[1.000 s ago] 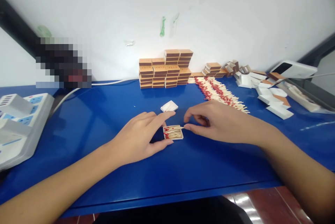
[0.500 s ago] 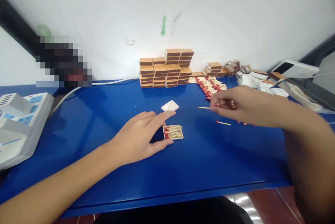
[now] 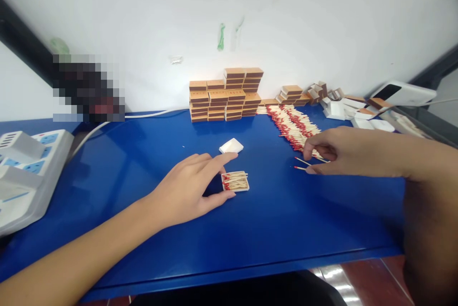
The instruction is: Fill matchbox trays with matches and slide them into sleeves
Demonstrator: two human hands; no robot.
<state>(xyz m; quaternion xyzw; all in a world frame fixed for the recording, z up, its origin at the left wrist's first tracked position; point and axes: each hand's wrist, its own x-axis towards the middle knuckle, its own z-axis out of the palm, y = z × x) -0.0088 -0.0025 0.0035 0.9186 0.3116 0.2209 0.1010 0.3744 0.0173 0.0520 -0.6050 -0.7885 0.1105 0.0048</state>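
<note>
A small white matchbox tray point(image 3: 236, 182) filled with red-tipped matches lies on the blue table point(image 3: 272, 215). My left hand point(image 3: 193, 186) rests against the tray's left side, thumb at its near corner and forefinger stretched along its far edge. My right hand point(image 3: 332, 151) is at the near end of a long row of loose matches point(image 3: 293, 124), with its fingers pinched on a few matches. An empty white tray point(image 3: 231, 145) lies just behind the filled one.
Stacks of brown matchboxes point(image 3: 225, 93) stand against the white wall. More boxes and white trays point(image 3: 352, 110) are scattered at the back right. A white power strip point(image 3: 21, 172) sits at the left edge with a cable running along the wall.
My right hand left the filled tray, swung right to the match row, and now pinches matches at its near end. My left hand has stayed on the tray.
</note>
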